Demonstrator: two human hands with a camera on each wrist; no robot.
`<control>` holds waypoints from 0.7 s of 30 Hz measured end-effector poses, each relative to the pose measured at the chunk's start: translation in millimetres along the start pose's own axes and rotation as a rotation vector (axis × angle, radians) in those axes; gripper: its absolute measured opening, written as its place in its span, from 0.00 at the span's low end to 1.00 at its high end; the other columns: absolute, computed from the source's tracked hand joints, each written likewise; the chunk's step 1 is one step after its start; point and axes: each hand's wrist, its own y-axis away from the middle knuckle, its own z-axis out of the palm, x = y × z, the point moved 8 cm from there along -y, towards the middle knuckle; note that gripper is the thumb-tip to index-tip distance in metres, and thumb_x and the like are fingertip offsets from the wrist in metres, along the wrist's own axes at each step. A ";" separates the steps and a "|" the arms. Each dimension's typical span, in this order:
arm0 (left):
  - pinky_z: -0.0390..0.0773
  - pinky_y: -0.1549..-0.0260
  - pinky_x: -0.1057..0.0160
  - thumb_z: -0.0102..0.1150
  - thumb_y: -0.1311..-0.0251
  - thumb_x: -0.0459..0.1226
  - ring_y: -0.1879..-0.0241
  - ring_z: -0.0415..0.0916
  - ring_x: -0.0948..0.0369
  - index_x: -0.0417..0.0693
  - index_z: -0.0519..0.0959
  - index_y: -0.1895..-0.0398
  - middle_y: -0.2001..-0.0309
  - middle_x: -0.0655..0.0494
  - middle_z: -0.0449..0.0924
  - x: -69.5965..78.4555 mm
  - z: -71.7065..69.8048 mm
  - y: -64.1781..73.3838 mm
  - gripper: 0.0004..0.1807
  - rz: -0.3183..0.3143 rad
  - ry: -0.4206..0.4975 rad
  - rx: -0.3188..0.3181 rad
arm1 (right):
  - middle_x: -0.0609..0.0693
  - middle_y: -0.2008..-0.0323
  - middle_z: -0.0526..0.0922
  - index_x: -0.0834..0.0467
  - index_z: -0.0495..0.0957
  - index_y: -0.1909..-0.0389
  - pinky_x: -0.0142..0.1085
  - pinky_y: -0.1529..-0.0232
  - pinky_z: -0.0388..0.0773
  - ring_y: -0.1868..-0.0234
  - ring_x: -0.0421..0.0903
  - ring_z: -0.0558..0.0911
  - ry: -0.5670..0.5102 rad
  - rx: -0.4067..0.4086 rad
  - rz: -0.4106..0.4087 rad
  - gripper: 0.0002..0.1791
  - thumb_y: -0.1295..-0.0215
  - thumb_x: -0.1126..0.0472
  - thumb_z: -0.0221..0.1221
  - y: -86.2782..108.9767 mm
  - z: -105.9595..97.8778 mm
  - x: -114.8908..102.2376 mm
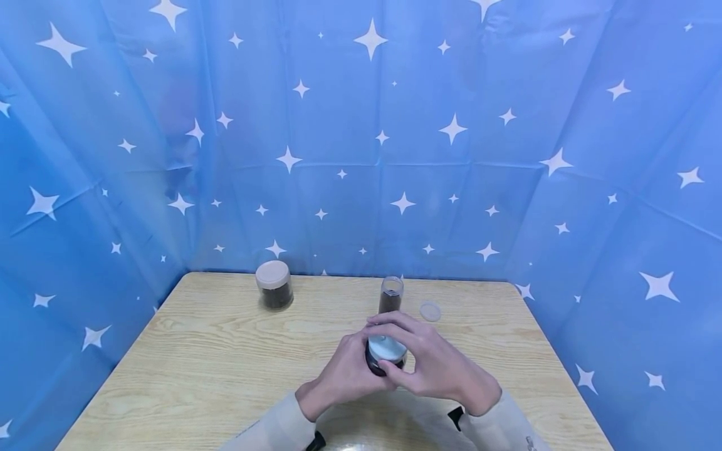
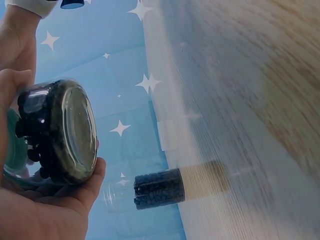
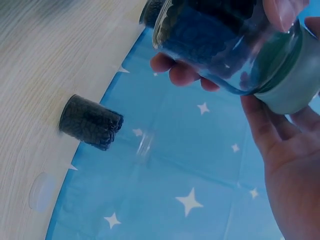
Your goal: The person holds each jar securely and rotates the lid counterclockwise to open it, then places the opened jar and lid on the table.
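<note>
Gripping left hand (image 1: 346, 371): its fingers and thumb are curling round the held jar (image 2: 75, 132), closed only as far as the glass is letting them.
Right hand (image 1: 440, 366): it is arching across the top, fingers bending round the jar's pale lid (image 3: 287, 75), thumb lying at the near side.
Held jar: it is hanging above the near half of the table (image 1: 225, 363), between both hands, lid side up and base showing in the left wrist view; dark, rounded pieces are filling part of the glass.
Clear container (image 1: 390, 302): it is standing just beyond the hands, dark pieces filling its lower part and bare glass rising above them.
Clear disc (image 1: 430, 311): it is lying flat on the table to the right of the container.
Pale-topped jar (image 1: 274, 286): it is standing near the back edge, well to the left, with dark contents.
Curtain (image 1: 338, 125): blue cloth with white stars is hanging behind the table and along both sides.
</note>
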 end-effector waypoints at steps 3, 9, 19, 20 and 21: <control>0.90 0.48 0.66 0.84 0.40 0.40 0.49 0.89 0.70 0.57 0.80 0.27 0.44 0.59 0.92 0.1 -0.4 0.1 0.37 0.004 -0.011 0.009 | 0.52 0.26 0.85 0.51 0.83 0.25 0.46 0.31 0.90 0.28 0.52 0.88 0.032 0.007 0.022 0.30 0.25 0.62 0.75 -0.1 1.1 -0.1; 0.90 0.46 0.64 0.85 0.40 0.41 0.47 0.91 0.67 0.53 0.77 0.23 0.42 0.58 0.92 1.3 -2.1 -0.9 0.42 0.005 -0.024 0.030 | 0.52 0.24 0.83 0.48 0.82 0.23 0.50 0.33 0.92 0.28 0.53 0.88 0.100 0.062 0.118 0.30 0.23 0.54 0.76 0.4 -0.3 0.3; 0.91 0.47 0.63 0.88 0.39 0.43 0.45 0.92 0.61 0.44 0.78 0.27 0.41 0.53 0.92 -1.0 -4.0 -2.2 0.40 -0.016 -0.076 0.090 | 0.55 0.30 0.87 0.51 0.83 0.24 0.49 0.44 0.95 0.36 0.54 0.91 0.205 0.226 0.220 0.32 0.25 0.51 0.79 2.5 -2.8 -2.8; 0.91 0.48 0.63 0.88 0.39 0.43 0.46 0.93 0.60 0.44 0.78 0.28 0.42 0.52 0.92 -1.7 -4.3 -2.4 0.40 -0.018 -0.083 0.098 | 0.56 0.31 0.87 0.52 0.83 0.25 0.49 0.44 0.95 0.36 0.54 0.91 0.209 0.233 0.234 0.32 0.25 0.51 0.79 2.5 -2.1 -2.9; 0.91 0.48 0.63 0.88 0.39 0.43 0.46 0.93 0.60 0.44 0.79 0.28 0.43 0.52 0.92 -2.3 -4.6 -2.5 0.39 -0.020 -0.088 0.106 | 0.56 0.31 0.87 0.52 0.83 0.25 0.48 0.45 0.95 0.37 0.54 0.92 0.213 0.238 0.250 0.32 0.26 0.51 0.79 2.7 -1.4 -2.9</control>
